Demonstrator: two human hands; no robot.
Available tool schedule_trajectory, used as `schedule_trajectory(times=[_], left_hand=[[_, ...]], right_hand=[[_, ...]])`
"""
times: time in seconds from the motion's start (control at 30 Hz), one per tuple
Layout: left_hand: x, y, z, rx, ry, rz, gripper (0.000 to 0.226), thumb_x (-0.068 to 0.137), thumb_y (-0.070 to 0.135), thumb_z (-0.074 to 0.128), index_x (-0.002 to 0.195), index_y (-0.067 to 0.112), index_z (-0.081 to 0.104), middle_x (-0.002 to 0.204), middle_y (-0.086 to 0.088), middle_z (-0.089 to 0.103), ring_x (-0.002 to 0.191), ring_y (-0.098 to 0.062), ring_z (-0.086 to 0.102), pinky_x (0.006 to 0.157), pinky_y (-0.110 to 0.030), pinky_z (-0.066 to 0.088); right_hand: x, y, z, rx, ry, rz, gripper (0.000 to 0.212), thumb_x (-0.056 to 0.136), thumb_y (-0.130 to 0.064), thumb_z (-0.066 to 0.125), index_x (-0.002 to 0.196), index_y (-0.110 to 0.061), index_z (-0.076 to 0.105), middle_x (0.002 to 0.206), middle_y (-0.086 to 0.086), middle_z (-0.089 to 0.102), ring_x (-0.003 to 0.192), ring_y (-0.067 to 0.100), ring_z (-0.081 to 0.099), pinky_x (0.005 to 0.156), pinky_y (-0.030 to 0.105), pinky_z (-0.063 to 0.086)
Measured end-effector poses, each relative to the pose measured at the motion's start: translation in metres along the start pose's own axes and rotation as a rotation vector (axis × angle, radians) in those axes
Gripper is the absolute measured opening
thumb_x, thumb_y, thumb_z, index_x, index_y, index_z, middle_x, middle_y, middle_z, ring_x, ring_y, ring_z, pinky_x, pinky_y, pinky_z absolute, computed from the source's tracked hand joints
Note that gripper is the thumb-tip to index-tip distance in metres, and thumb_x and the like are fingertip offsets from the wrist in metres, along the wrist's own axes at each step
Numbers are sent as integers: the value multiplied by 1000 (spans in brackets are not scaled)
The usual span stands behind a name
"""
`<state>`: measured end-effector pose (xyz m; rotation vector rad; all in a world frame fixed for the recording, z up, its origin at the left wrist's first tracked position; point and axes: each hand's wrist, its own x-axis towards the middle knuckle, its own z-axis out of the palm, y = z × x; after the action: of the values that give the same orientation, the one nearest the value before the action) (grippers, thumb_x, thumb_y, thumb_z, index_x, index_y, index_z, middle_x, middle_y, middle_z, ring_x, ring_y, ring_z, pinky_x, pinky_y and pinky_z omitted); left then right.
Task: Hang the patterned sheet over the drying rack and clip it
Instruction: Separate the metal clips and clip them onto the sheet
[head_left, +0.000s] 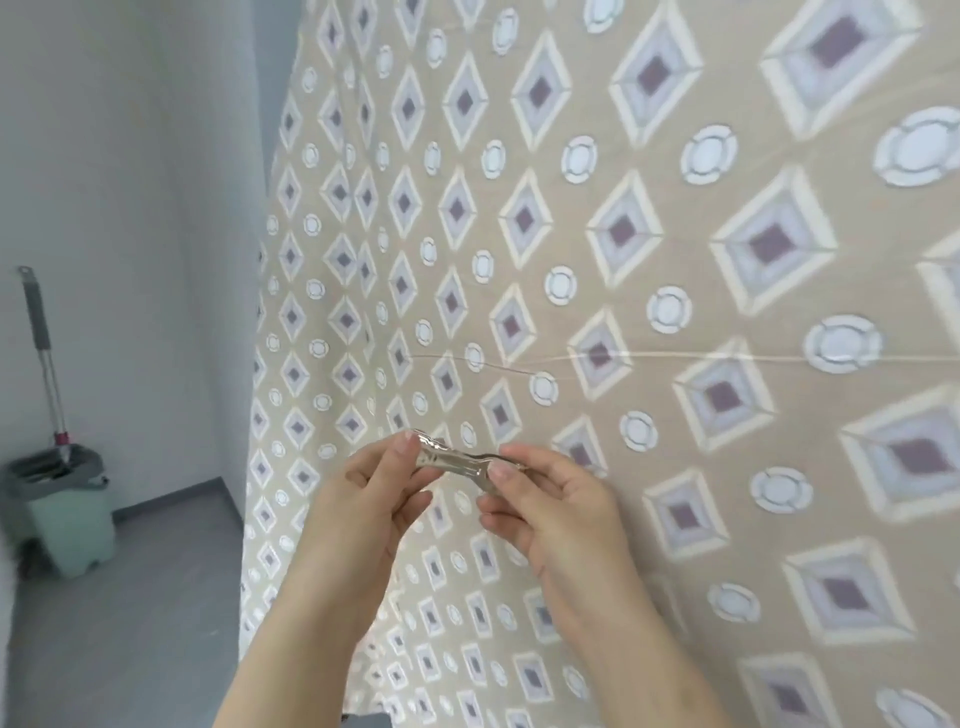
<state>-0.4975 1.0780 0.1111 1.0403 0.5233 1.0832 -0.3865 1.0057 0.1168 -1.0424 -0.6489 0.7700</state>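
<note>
The patterned sheet (649, 270), beige with diamonds and circles, hangs in front of me and fills the middle and right of the head view. The drying rack is hidden under it. A silver metal clip (453, 459) is held in front of the sheet at about waist height. My left hand (371, 506) pinches its left end between thumb and fingers. My right hand (553, 512) pinches its right end with the thumb on top. The clip is not on the cloth.
A pale green mop bucket (67, 512) with a mop handle (44, 358) stands on the grey floor at the left, against the white wall (130, 208). The sheet's left edge hangs down near the wall corner.
</note>
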Motion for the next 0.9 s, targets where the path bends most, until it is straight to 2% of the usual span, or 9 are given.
schedule_trajectory(times=[0.1,0.2,0.37,0.47,0.6,0.73,0.9], left_hand=[[43,14,-31,-12,3,23,38,67,38,59,91,10,67,95,-4,72,91,-12,69,76,-23,48],[90,38,-62,6,-3,43,37,68,38,59,90,9,67,87,-2,75,85,-10,71,70,-20,54],[166,83,-103,39,-23,130,32,68,38,60,86,12,67,82,-1,75,84,-11,72,74,-23,51],[202,101,-113,40,-36,157,23,76,35,61,82,13,66,80,-1,74,80,-10,72,72,-24,50],[238,117,-120,7,-66,183,35,70,42,58,85,12,66,83,-3,75,81,-9,72,69,-21,52],[267,130,-123,-75,-121,194,42,69,43,56,90,8,64,85,-3,76,84,-10,72,62,-15,54],[309,159,-118,-155,-140,308,31,80,37,54,85,7,60,75,0,75,78,-8,72,62,-14,55]], right_hand=[[34,13,38,-8,-5,-26,14,82,2,64,93,-7,64,72,6,66,53,12,61,55,21,54],[71,26,84,0,10,-39,14,83,1,64,95,-6,63,75,8,66,54,12,62,56,22,54],[127,31,157,-4,12,-103,12,84,0,64,91,-10,64,73,5,68,55,13,61,55,22,53],[155,28,184,-17,1,-154,11,84,-2,64,89,-12,64,72,3,68,55,12,61,56,22,53],[189,23,208,-40,-33,-192,11,84,-2,64,91,-11,63,73,4,69,54,11,61,57,22,54],[222,16,226,-86,-79,-234,11,86,-2,62,92,-12,63,65,-2,69,54,10,61,55,20,54],[261,-10,253,-218,-99,-372,13,90,-6,58,94,-18,62,80,-1,69,59,10,63,55,19,53]])
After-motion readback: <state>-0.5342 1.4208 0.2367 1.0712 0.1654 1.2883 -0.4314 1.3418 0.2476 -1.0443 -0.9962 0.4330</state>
